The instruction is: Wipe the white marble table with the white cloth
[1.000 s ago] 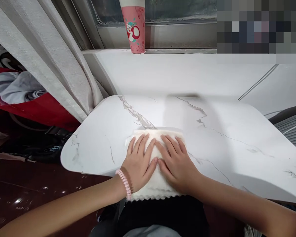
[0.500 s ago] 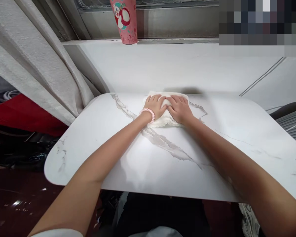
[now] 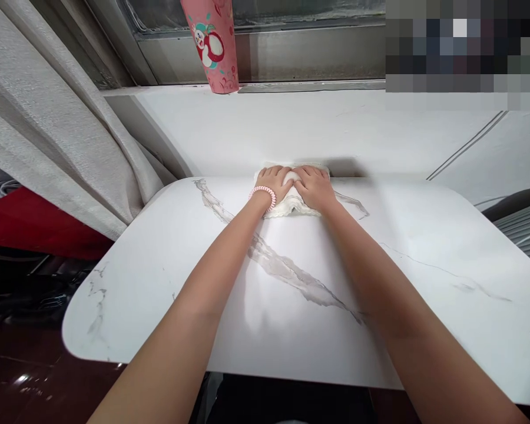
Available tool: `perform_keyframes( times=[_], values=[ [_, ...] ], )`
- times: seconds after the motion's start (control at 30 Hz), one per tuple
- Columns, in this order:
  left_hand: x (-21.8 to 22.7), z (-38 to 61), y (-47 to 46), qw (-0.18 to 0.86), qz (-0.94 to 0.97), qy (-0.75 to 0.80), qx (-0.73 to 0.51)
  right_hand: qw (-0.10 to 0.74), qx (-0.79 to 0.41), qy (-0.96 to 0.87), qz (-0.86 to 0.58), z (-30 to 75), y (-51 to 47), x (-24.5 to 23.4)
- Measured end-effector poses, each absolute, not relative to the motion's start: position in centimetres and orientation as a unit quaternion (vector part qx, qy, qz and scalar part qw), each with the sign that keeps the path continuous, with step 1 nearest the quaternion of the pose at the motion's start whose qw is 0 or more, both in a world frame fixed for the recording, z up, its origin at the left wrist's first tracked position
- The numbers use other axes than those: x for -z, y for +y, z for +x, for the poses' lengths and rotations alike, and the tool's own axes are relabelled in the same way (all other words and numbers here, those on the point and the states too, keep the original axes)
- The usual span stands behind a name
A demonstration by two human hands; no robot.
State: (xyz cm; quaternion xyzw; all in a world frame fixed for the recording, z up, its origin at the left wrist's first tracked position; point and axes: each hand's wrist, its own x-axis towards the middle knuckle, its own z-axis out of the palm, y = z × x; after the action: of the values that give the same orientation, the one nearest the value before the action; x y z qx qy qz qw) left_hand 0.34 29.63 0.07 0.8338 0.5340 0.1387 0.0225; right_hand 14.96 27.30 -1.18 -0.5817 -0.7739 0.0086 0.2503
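Observation:
A folded white cloth (image 3: 291, 207) lies at the far edge of a white marble-patterned table (image 3: 128, 282), close against the wall. My left hand (image 3: 274, 181) rests flat on the cloth's left part, its fingers stretched forward and slightly spread. A pink coiled band (image 3: 271, 197) circles that wrist. On the right part of the cloth my right hand (image 3: 312, 185) is pressed down, palm lowered and fingers extended. The two thumbs point toward each other with a strip of cloth between them. The cloth's far edge shows just beyond the fingertips.
A pink cup (image 3: 216, 53) with a cartoon print stands on the window ledge (image 3: 291, 87). Grey curtains (image 3: 62, 106) hang on the left, above a red cloth-like item (image 3: 48, 221). Dark cables (image 3: 468, 144) run along the white wall at right.
Both hands and the cloth have slid forward across the table, closer to the wall. The arms are reaching further out, and the camera view has shifted slightly.

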Motion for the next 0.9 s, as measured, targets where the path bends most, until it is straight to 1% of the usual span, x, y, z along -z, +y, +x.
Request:
perform_keyframes(
  times=[0.17, 0.3, 0.47, 0.7, 0.9],
  values=[
    [-0.1, 0.4, 28.5, 0.017, 0.834, 0.537, -0.127, 0.231, 0.016, -0.779, -0.583, 14.9, 26.2, 1.3],
    [0.0, -0.3, 25.7, 0.009, 0.837, 0.536, -0.106, 0.213, 0.026, -0.784, -0.583, 14.6, 23.5, 1.5],
    [0.6, -2.3, 17.5, -0.027, 0.853, 0.512, -0.095, 0.193, 0.047, -0.805, -0.558, 13.9, 15.2, 1.6],
    [0.8, -3.9, 3.9, -0.062, 0.872, 0.47, -0.119, 0.193, 0.047, -0.848, -0.491, 13.8, 2.0, 0.9],
    [0.6, -2.7, 0.2, -0.056, 0.884, 0.446, -0.128, 0.209, 0.039, -0.855, -0.473, 15.5, -1.5, 0.7]
  ],
)
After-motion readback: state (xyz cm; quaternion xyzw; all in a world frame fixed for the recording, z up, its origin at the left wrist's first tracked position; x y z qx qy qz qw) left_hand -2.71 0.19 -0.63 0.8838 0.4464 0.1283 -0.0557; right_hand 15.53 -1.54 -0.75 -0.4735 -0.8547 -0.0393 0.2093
